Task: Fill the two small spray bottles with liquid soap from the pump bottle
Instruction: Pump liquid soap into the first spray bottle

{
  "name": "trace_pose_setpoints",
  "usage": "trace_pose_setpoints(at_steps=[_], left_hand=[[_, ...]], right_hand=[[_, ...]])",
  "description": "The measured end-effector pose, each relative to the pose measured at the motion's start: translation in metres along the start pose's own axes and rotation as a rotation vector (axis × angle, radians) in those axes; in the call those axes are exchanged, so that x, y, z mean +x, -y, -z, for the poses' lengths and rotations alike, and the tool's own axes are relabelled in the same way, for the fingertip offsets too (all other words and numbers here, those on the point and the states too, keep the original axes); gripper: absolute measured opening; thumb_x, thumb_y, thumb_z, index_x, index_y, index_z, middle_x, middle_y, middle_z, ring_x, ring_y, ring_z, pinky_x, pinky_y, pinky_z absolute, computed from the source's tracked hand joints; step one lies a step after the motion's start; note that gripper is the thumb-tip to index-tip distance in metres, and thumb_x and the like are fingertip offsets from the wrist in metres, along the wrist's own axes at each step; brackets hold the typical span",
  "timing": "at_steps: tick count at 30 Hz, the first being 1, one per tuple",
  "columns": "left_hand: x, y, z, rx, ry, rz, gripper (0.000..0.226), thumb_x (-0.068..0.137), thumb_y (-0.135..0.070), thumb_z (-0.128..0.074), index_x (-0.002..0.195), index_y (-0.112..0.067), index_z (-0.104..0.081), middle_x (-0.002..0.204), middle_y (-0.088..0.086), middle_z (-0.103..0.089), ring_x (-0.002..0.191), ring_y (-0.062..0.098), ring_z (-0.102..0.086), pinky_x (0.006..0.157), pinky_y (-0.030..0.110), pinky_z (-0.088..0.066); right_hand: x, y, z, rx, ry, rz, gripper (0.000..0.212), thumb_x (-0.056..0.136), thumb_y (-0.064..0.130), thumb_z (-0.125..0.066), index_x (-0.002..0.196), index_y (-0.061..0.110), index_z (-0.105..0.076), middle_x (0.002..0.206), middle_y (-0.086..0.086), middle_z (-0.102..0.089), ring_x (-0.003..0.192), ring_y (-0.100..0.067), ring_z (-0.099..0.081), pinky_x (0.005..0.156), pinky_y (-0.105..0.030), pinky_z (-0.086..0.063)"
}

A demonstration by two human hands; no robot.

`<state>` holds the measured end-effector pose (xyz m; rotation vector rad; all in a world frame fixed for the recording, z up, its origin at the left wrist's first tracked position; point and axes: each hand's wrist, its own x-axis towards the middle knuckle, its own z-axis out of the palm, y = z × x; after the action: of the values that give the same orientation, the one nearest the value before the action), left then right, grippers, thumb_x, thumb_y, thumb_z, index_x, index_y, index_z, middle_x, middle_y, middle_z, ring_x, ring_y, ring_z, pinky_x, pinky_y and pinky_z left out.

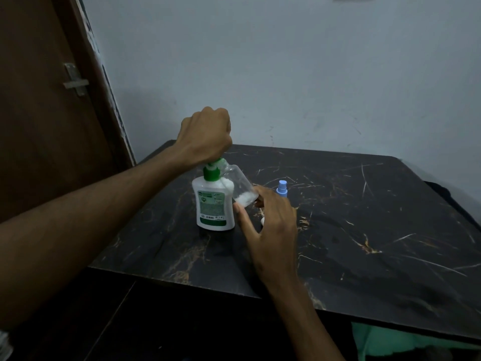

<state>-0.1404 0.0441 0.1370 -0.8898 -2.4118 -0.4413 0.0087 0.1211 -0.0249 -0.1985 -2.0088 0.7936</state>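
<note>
A white pump bottle (pixel 213 207) with a green collar and label stands on the black marble table (pixel 364 230). My left hand (pixel 205 136) is curled into a fist over its green pump head, pressing down. My right hand (pixel 270 225) pinches a small clear spray bottle (pixel 240 186), tilted with its open neck at the pump's nozzle. White soap sits in the low end of the clear bottle. A second small spray bottle with a blue spray top (pixel 282 188) stands just behind my right hand, its body hidden.
A small white piece (pixel 263 221), partly hidden by my right hand, lies on the table. A brown door with a metal latch (pixel 75 80) is at the left. The wall rises behind the table. Green fabric (pixel 390 342) shows below the table's front edge.
</note>
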Motion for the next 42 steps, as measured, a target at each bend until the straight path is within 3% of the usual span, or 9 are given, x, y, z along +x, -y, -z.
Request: trace_pose_setpoints(at_steps=[9,15,19,22,25,29,35,39,42], left_hand=[[-0.002,0.005,-0.007,-0.039,-0.019,0.091,0.03,0.079,0.003,-0.054,0.056,-0.015,-0.048,0.056,0.001,-0.05,0.051,0.017,-0.046,0.051,0.028,-0.033],[0.006,0.005,-0.003,-0.007,-0.025,0.087,0.016,0.084,-0.001,-0.055,0.072,-0.01,-0.059,0.073,0.006,-0.062,0.068,0.027,-0.059,0.061,0.034,-0.041],[0.001,0.006,-0.011,-0.034,-0.055,0.107,0.029,0.085,0.001,-0.055,0.06,-0.015,-0.049,0.063,0.003,-0.055,0.056,0.019,-0.051,0.051,0.028,-0.031],[-0.001,0.005,-0.011,-0.024,-0.061,0.098,0.022,0.088,-0.001,-0.056,0.068,-0.012,-0.057,0.069,0.004,-0.059,0.062,0.023,-0.057,0.056,0.031,-0.036],[0.003,0.005,-0.004,-0.02,-0.048,0.113,0.018,0.086,-0.003,-0.056,0.071,-0.013,-0.056,0.073,0.005,-0.059,0.061,0.02,-0.05,0.064,0.036,-0.038],[0.003,0.007,-0.01,-0.042,-0.068,0.144,0.02,0.088,-0.002,-0.056,0.071,-0.009,-0.063,0.066,0.003,-0.058,0.058,0.019,-0.052,0.057,0.032,-0.037],[0.002,0.008,-0.009,-0.04,-0.038,0.109,0.034,0.088,-0.001,-0.055,0.06,-0.017,-0.045,0.059,0.0,-0.046,0.054,0.018,-0.045,0.058,0.032,-0.037],[0.003,0.007,-0.004,-0.039,-0.051,0.125,0.029,0.081,0.002,-0.054,0.058,-0.013,-0.046,0.056,0.003,-0.045,0.05,0.02,-0.041,0.052,0.031,-0.03],[0.0,0.009,-0.011,-0.055,-0.043,0.117,0.038,0.089,0.0,-0.055,0.057,-0.017,-0.042,0.056,0.0,-0.043,0.05,0.017,-0.041,0.052,0.03,-0.031]], right_hand=[[-0.001,0.001,0.001,-0.002,-0.02,0.016,0.041,0.097,0.05,-0.06,0.124,0.018,-0.062,0.114,0.005,-0.065,0.104,-0.008,-0.056,0.093,-0.032,-0.045],[0.0,0.002,0.003,0.001,-0.039,0.025,0.035,0.096,0.045,-0.065,0.121,0.02,-0.062,0.112,0.007,-0.064,0.102,-0.006,-0.055,0.091,-0.031,-0.045],[0.0,0.002,0.002,-0.007,-0.035,0.023,0.036,0.097,0.045,-0.065,0.122,0.02,-0.063,0.112,0.007,-0.064,0.103,-0.007,-0.055,0.092,-0.031,-0.044],[-0.001,0.001,0.001,-0.019,-0.025,0.024,0.037,0.097,0.046,-0.064,0.123,0.02,-0.062,0.114,0.007,-0.064,0.104,-0.006,-0.054,0.093,-0.032,-0.045],[-0.001,0.001,0.001,-0.016,-0.023,0.027,0.036,0.097,0.047,-0.063,0.123,0.022,-0.062,0.113,0.009,-0.063,0.103,-0.005,-0.054,0.093,-0.033,-0.046],[0.0,0.0,0.001,-0.021,-0.023,0.03,0.035,0.097,0.046,-0.063,0.123,0.022,-0.062,0.113,0.009,-0.063,0.103,-0.006,-0.054,0.093,-0.032,-0.045],[-0.001,0.001,0.002,-0.025,-0.029,0.037,0.034,0.097,0.047,-0.063,0.121,0.023,-0.062,0.112,0.009,-0.063,0.103,-0.004,-0.053,0.095,-0.029,-0.042],[-0.001,0.002,0.003,-0.026,-0.033,0.046,0.034,0.097,0.047,-0.063,0.122,0.024,-0.062,0.111,0.011,-0.062,0.102,-0.003,-0.052,0.094,-0.025,-0.039],[-0.001,0.002,0.002,-0.053,-0.027,0.051,0.034,0.098,0.048,-0.061,0.121,0.023,-0.062,0.11,0.011,-0.062,0.1,-0.004,-0.052,0.092,-0.023,-0.038]])
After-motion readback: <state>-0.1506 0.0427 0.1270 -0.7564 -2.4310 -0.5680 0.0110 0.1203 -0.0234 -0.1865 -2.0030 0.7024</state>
